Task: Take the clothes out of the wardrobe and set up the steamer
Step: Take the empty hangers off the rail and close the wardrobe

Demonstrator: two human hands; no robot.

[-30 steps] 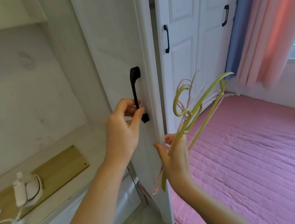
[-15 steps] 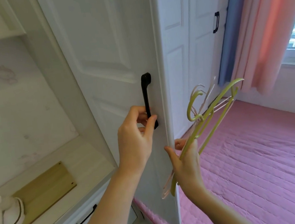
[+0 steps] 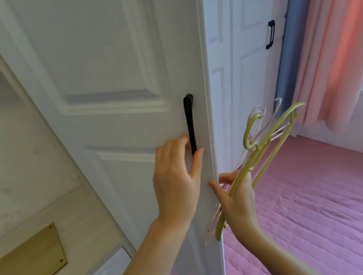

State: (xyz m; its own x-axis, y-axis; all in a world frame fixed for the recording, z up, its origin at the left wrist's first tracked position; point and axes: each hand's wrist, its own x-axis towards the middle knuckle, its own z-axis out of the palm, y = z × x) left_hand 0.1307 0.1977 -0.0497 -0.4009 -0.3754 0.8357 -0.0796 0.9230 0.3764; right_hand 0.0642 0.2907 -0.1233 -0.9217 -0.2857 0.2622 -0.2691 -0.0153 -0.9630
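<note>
Left hand (image 3: 177,180) was closed on the lower part of the black handle (image 3: 190,124), fingers hooked behind the bar, thumb pressed on its front. Right hand (image 3: 236,197) gripped a bunch of hangers (image 3: 268,146) near their lower ends, green ones in front, pale pink ones behind, hooks pointing up and left, bunch tilted away from the body. Right fingertips sat just beside the free edge of the door (image 3: 112,100), maybe touching; could not tell.

Step in hand, judged: swinging the wardrobe door on its hinge by the handle. To do it well, the pull or push should follow the door's arc, steady, not jerked. The hangers should be held clear of the door edge so hooks did not snag or get pinched between door and frame. Right fingers near that edge were a pinch risk.

Door was white, panelled, standing at an angle to the wardrobe (image 3: 243,35) front, whose other white doors and a second black handle showed behind it. Inside of the wardrobe was hidden, no clothes seen. Steamer not clearly in view; only a pale sliver at the left edge, too little to name. Hangers were empty, thin plastic, light, likely to tangle. Pink bed (image 3: 324,198) lay right, curtains (image 3: 324,35) behind, a desk (image 3: 79,233) left.
</note>
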